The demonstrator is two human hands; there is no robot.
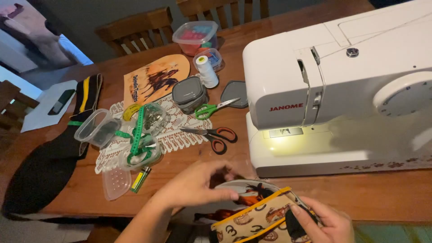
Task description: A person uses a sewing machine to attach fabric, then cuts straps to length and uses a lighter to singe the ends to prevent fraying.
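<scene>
My left hand [198,182] reaches over the table's near edge and pinches the top of a fabric piece [252,216], patterned with horseshoes and horses and trimmed in yellow. My right hand [321,222] grips the same fabric at its right end, at the bottom of the view. A white sewing machine [333,85] stands just behind the hands on the right, its needle light on.
On the wooden table [382,193]: red-handled scissors [216,135], green-handled scissors [211,109], a white thread spool [207,71], clear plastic containers [96,127], a green measuring tape [137,137], a grey box [189,93], a lighter [140,178], black fabric [45,166]. Wooden chairs [135,29] stand behind.
</scene>
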